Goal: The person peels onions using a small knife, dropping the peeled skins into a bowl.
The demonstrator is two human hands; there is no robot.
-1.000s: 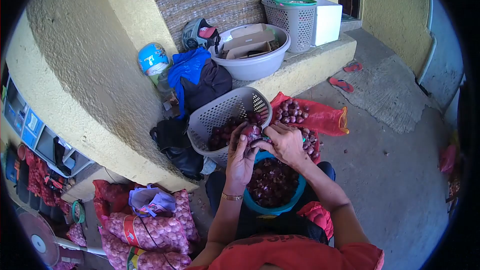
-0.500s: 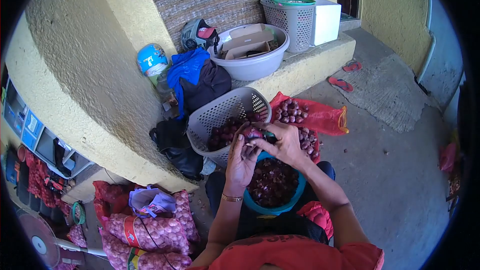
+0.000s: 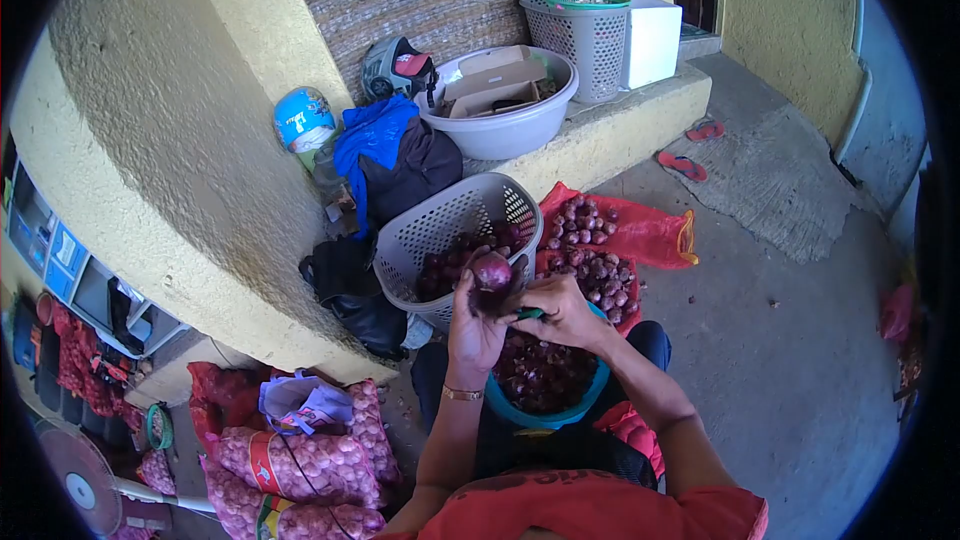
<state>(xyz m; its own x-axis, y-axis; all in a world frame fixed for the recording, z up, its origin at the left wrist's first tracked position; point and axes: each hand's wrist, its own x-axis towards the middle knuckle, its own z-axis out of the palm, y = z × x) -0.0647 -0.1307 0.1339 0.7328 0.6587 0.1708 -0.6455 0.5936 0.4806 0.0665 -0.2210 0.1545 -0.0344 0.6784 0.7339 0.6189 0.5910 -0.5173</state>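
Observation:
My left hand is closed around a red onion, its smooth purple side facing up. Close against it, my right hand grips a small green-handled tool; its blade does not show clearly. Both hands are above the near rim of a grey perforated basket, in which red onions lie. Below my right hand, between my knees, stands a teal basin holding dark red onion skins.
Red mesh sacks with small red onions spread right of the basket. Full net sacks lie at lower left. On the ledge are a white tub, a tall grey basket and a helmet. Sandals lie on the floor.
The onion has been turned and now shows a smooth side upward. My right hand has moved slightly down and away from its top, making the green handle more visible.

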